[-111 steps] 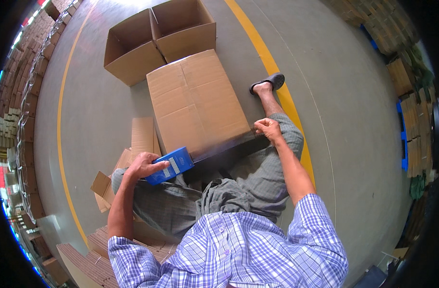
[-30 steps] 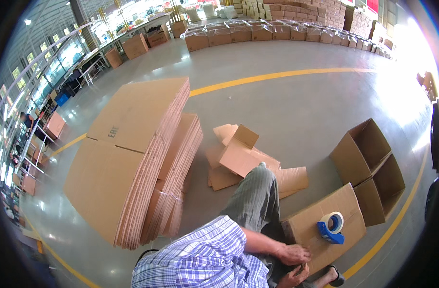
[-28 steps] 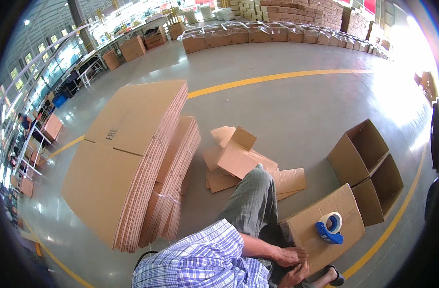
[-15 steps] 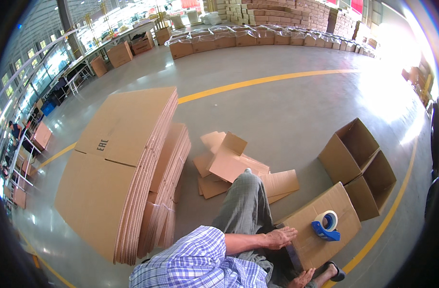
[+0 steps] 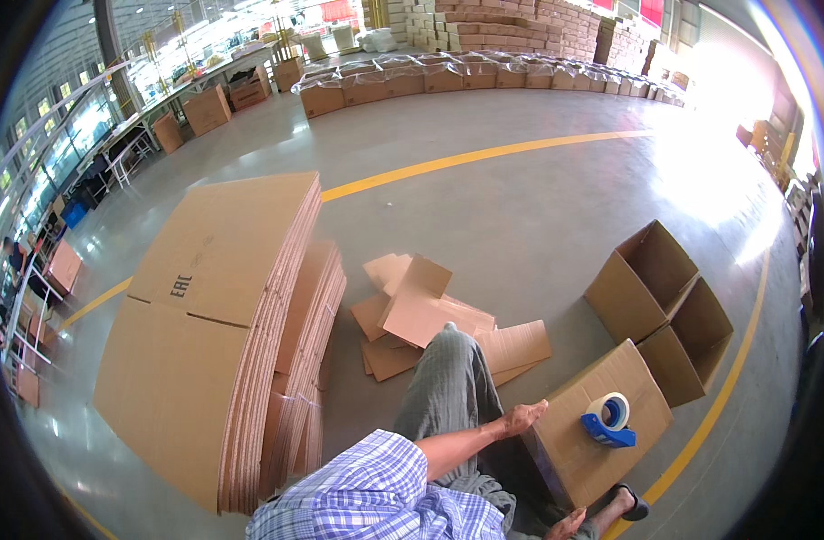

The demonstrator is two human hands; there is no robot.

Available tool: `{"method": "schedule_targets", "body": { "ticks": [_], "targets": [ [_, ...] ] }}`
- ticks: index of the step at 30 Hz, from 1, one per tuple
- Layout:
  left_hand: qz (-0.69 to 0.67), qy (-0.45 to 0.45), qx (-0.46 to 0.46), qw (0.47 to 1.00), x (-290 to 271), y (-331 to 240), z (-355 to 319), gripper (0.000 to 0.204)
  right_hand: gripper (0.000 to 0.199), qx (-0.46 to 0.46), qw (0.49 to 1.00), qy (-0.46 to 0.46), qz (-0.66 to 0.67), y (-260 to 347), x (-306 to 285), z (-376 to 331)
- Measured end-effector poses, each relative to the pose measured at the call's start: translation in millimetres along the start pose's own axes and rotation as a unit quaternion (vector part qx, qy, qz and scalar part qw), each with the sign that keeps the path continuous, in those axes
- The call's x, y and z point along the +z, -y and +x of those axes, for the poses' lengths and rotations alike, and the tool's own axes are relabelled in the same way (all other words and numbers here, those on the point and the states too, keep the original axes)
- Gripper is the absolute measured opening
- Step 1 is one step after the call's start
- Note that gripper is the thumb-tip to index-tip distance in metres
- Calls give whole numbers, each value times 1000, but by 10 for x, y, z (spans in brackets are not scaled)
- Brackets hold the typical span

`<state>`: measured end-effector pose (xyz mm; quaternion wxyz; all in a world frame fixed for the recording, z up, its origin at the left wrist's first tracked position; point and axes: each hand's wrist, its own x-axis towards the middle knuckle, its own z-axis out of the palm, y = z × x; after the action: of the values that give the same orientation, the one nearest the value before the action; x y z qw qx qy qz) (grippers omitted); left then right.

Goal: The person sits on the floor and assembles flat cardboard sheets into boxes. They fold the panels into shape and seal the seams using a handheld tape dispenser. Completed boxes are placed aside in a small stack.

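A closed cardboard box (image 5: pixel 641 387) stands before me at the lower right, with a blue tape dispenser (image 5: pixel 609 436) and its pale roll lying on top. My left hand (image 5: pixel 525 418) is at the box's left edge, near the far corner, its fingers stretched out and seemingly touching the cardboard. Beside the near corner, at the bottom of the view, my right hand (image 5: pixel 567 524) shows only in part. Its fingers look extended, with nothing visible in them. The lower part of the box is hidden by my leg and arm.
Tall stacks of flat cartons (image 5: pixel 209 261) stand on the left. Loose cardboard pieces (image 5: pixel 430 310) lie on the floor beyond my knee (image 5: pixel 452 360). Two open boxes (image 5: pixel 673 310) adjoin the closed one on the right. A row of plastic-covered boxes (image 5: pixel 448 76) runs along the back.
My left hand has shifted along the box's edge toward its far corner. More of the box's left side shows now. The whole view has swung slightly; the dispenser stays on top.
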<state>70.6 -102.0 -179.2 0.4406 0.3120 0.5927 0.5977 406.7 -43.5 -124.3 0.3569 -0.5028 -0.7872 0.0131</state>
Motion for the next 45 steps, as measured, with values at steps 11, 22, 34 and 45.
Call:
{"method": "schedule_targets", "body": {
  "ticks": [11, 22, 34, 45],
  "targets": [
    [-86, -39, -94, 991, -61, 2, 136, 58, 33, 40, 999, -28, 3, 13, -35, -48],
    [475, 176, 378, 775, 629, -123, -70, 41, 23, -125, 952, 261, 103, 362, 245, 355],
    [499, 212, 368, 755, 606, -43, -19, 46, 26, -159, 957, 238, -43, 482, 336, 358],
    [604, 105, 278, 739, -56, -88, 21, 58, 35, -151, 983, 76, 71, 75, 53, 176]
  ]
}}
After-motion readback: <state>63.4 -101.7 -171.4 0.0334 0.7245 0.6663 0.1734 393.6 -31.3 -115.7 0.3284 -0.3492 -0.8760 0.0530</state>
